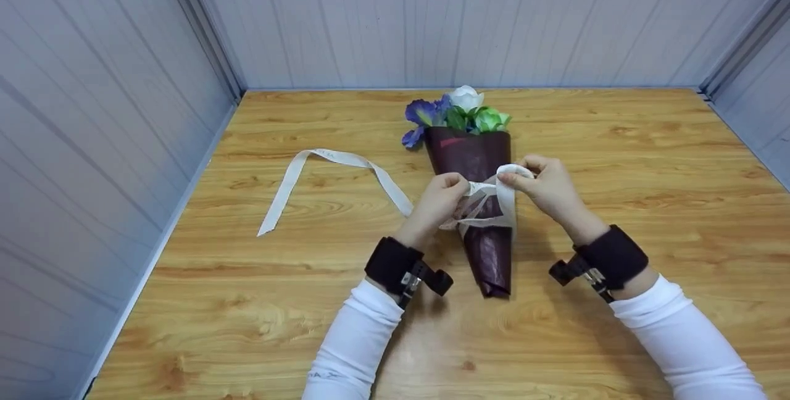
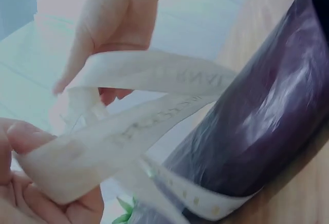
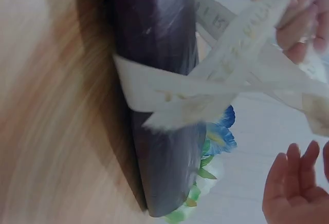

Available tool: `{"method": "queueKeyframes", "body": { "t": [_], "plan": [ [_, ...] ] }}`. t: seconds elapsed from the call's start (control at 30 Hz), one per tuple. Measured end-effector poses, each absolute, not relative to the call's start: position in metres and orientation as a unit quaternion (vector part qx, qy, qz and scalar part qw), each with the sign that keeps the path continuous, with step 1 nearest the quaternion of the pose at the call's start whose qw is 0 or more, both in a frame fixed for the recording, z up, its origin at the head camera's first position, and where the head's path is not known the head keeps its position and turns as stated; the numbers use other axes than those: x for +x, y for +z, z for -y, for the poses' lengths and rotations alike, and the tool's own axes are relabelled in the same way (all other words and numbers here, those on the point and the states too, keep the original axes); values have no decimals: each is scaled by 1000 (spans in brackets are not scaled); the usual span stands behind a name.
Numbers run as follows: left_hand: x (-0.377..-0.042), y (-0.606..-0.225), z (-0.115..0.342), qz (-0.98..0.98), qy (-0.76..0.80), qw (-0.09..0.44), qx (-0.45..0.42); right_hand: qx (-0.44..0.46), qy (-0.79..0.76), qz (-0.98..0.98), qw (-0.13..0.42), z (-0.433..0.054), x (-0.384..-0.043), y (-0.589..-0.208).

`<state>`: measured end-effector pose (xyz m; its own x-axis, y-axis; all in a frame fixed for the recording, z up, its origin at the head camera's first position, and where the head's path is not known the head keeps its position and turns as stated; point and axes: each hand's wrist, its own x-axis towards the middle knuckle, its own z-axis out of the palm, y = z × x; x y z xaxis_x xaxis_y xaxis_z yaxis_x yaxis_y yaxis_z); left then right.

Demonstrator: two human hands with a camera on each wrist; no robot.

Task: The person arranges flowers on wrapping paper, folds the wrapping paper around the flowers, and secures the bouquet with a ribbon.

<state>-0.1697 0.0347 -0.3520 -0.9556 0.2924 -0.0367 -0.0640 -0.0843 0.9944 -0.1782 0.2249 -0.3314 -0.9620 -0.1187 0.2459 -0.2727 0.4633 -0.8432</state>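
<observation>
A bouquet in dark maroon wrapping paper lies on the table with its narrow end toward me. At its top are a purple flower, a white flower and a green flower. White printed ribbon passes around the wrap's middle and stands up in loops. My left hand pinches the ribbon left of the wrap; in the left wrist view its fingers curl at a ribbon fold. On the other side, my right hand pinches a ribbon loop between thumb and finger.
A long ribbon tail bends across the wooden table to the left, ending in a slanted cut. Pale panel walls stand behind and at both sides. Black bands with small cameras are strapped on both wrists.
</observation>
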Motion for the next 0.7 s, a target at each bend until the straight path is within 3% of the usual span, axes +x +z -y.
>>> {"method": "queueKeyframes", "body": {
  "t": [0.5,0.7],
  "plan": [
    [-183,-363,-13,-820,571,34,30,198,787,578,-81,-234,-174,-336],
    [-190,-366,3,-823,567,7,32,204,800,551,-125,-241,-175,-341]
  ]
}}
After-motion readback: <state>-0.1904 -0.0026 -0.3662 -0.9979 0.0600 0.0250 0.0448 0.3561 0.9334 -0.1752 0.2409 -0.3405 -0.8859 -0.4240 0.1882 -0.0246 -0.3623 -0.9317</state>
